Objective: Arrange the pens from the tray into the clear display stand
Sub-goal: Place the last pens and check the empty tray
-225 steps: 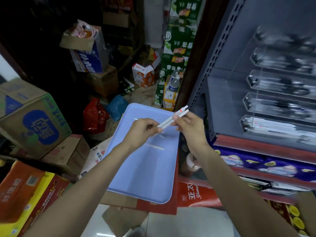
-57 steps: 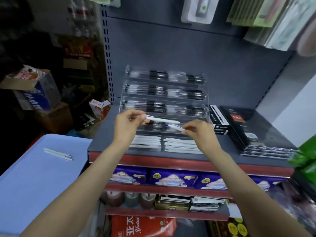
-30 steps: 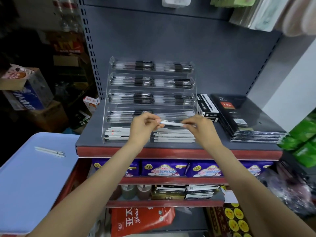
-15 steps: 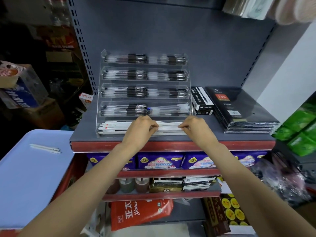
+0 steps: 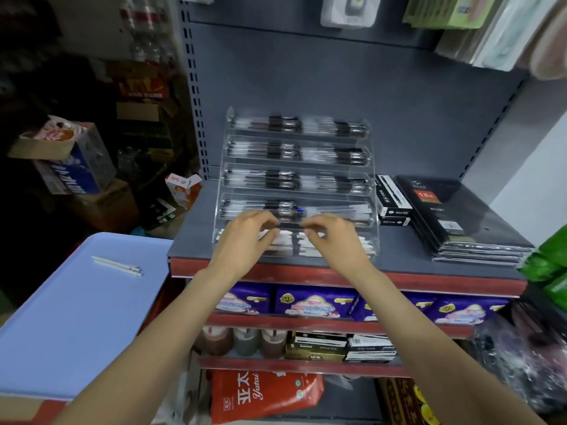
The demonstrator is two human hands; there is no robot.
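Stand nearly filled, two pens waiting on the tray.

Left hand [image 5: 245, 240] and right hand [image 5: 333, 240] are hovering loosely curled, holding nothing, over the stand [image 5: 296, 191]'s bottom row of white pens; two pens [image 5: 118, 266] are lying on the tray [image 5: 61, 332].

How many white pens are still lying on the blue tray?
2. Both white pens lie side by side, touching, near the far left part of the blue tray, one just behind the other. None seem hidden; the tray's near end is out of frame.
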